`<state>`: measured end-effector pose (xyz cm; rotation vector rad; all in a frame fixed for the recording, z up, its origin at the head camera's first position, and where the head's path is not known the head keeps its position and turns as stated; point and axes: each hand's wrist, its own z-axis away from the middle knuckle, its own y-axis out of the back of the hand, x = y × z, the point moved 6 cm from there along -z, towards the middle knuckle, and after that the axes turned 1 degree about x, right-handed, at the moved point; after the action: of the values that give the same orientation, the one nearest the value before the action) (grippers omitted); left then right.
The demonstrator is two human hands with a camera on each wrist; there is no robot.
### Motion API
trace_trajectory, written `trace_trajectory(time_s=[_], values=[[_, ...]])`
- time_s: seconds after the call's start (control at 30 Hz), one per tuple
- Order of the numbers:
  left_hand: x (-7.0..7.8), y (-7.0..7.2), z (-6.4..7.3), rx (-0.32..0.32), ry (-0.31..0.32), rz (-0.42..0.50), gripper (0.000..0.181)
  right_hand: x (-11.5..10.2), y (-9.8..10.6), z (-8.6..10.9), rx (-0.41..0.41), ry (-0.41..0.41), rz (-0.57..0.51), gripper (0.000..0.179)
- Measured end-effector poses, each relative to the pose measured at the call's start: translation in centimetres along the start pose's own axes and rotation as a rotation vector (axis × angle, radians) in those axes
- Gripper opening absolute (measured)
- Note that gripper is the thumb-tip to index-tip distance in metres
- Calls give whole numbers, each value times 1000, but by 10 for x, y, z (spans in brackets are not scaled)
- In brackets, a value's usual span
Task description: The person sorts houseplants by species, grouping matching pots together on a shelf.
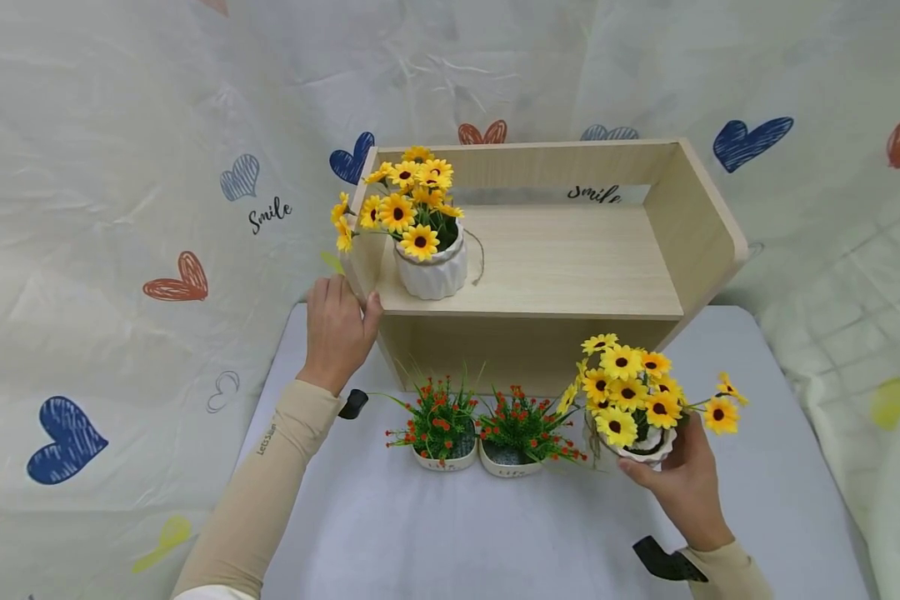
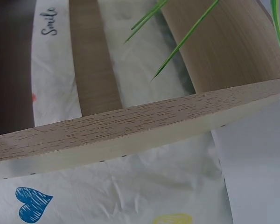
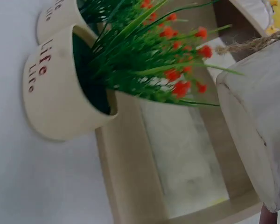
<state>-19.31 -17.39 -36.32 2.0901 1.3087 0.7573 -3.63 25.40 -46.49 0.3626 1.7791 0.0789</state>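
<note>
My left hand (image 1: pixel 341 329) grips the left side panel of a light wooden two-tier shelf (image 1: pixel 577 258), with the thumb at its front edge. That panel edge (image 2: pixel 144 119) crosses the left wrist view, where the hand itself is out of sight. In my right hand (image 1: pixel 686 475) is a white flowerpot with yellow artificial sunflowers (image 1: pixel 626 392), held up in front of the shelf's right part. The right wrist view shows this white pot (image 3: pixel 256 116) tilted, its underside visible, with twine around it. A matching sunflower pot (image 1: pixel 431 271) stands on the upper tier at the left.
Two cream pots, a left one (image 1: pixel 446 462) and a right one (image 1: pixel 510 469), hold red-flowered grassy plants side by side before the lower tier. A white cloth covers the table (image 1: pixel 435 542). Behind hangs a pale curtain (image 1: pixel 120 167) printed with hearts.
</note>
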Motion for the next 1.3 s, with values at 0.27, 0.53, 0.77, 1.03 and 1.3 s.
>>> trace_trajectory(time_s=[0.27,0.53,0.77,1.03,1.3], values=[[1,1,-1,-7,5,12,47,-27,2,-10,33,7,-53,103],[0,0,-1,-6,14,10,48,-50,3,-22,50,80,-108,104],[-1,0,0,-4,19,13,48,-73,2,-37,34,188,-187,100],[0,1,-1,4,16,14,48,-102,-3,-54,36,245,-213,100],[-1,0,0,-2,16,12,48,-124,-8,-67,46,278,-282,97]])
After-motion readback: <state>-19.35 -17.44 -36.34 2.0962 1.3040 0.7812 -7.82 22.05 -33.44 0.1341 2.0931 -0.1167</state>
